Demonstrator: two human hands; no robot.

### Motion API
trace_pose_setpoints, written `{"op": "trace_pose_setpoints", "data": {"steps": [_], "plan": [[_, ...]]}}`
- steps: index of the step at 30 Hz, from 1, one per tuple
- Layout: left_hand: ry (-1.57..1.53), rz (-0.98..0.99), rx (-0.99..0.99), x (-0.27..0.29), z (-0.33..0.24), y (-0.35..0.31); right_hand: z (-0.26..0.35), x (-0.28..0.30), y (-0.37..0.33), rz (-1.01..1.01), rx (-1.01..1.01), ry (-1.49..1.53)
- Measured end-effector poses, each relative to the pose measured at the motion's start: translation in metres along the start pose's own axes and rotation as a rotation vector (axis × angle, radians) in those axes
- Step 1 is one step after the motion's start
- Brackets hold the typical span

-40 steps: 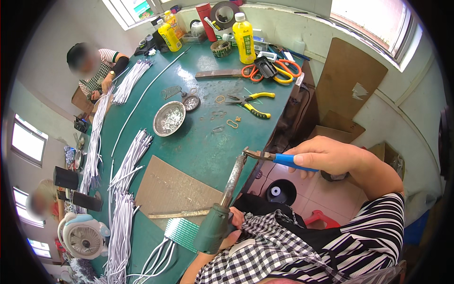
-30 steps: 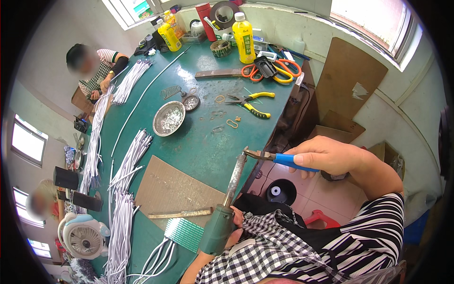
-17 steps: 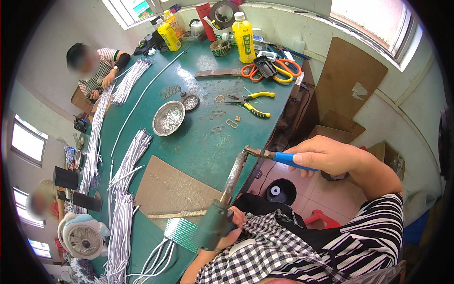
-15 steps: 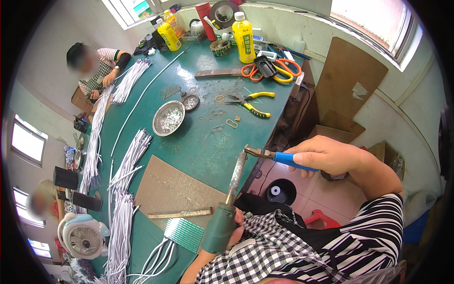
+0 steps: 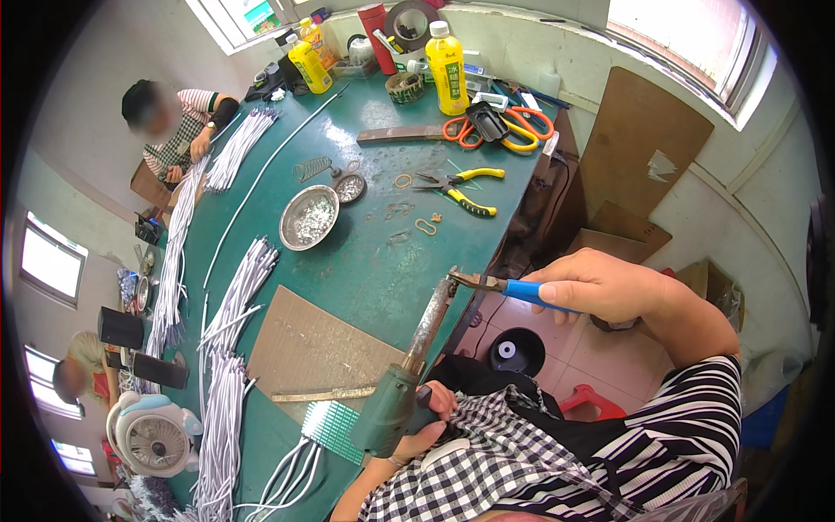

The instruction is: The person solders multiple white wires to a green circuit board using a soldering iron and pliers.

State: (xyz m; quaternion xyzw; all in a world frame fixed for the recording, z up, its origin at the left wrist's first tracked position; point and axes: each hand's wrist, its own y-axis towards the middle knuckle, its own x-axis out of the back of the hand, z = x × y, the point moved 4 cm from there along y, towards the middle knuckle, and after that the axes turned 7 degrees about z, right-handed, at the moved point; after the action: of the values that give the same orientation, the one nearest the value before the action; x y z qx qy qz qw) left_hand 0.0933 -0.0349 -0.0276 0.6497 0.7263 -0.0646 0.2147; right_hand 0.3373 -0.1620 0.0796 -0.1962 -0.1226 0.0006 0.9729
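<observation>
My left hand (image 5: pixel 428 428) is wrapped round the dark handle of a green-bodied soldering iron (image 5: pixel 385 412). Its long metal barrel slants up and to the right, over the table's near edge. In my right hand (image 5: pixel 596 283) is a pair of blue-handled pliers (image 5: pixel 541 293); the jaws meet the tip of the barrel. Whether they pinch a small piece there is too small to tell. Below the iron lies a green circuit board (image 5: pixel 330 426) with white leads attached. A brown board (image 5: pixel 304 339) with a flat metal strip (image 5: pixel 317 394) on it lies beside the iron.
Bundles of white cables (image 5: pixel 228 383) line the green table's left side. A metal bowl (image 5: pixel 310 217) with silvery bits, yellow-black pliers (image 5: pixel 461 187), scissors (image 5: pixel 522 130) and yellow bottles (image 5: pixel 448 74) stand farther off. A fan (image 5: pixel 155 439) is at lower left. Two people sit across the table.
The soldering iron's body has swung left and turned in my left hand, showing more of its handle and my fingers. The pliers stay at the barrel's tip. A person at lower left has shifted.
</observation>
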Motion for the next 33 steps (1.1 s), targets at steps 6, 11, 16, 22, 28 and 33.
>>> {"op": "trace_pose_setpoints", "data": {"steps": [6,11,16,22,28,33], "plan": [[0.191,-0.078,0.049,0.001,0.000,0.000,0.001,0.001,-0.002,-0.008,0.011,-0.011],[-0.116,-0.039,-0.020,0.004,0.005,-0.001,0.003,0.001,-0.001,-0.031,0.040,-0.033],[0.166,-0.094,0.060,0.001,-0.001,0.001,0.001,0.002,0.000,-0.022,0.011,-0.032],[0.556,-0.150,0.100,-0.009,-0.017,0.008,-0.001,0.002,0.000,-0.018,-0.015,-0.005],[-0.002,-0.087,0.055,0.001,0.003,-0.002,0.000,0.002,0.000,-0.012,-0.009,-0.019],[0.078,-0.081,0.046,-0.001,-0.001,0.002,-0.003,0.003,-0.001,-0.023,-0.007,0.019]]}}
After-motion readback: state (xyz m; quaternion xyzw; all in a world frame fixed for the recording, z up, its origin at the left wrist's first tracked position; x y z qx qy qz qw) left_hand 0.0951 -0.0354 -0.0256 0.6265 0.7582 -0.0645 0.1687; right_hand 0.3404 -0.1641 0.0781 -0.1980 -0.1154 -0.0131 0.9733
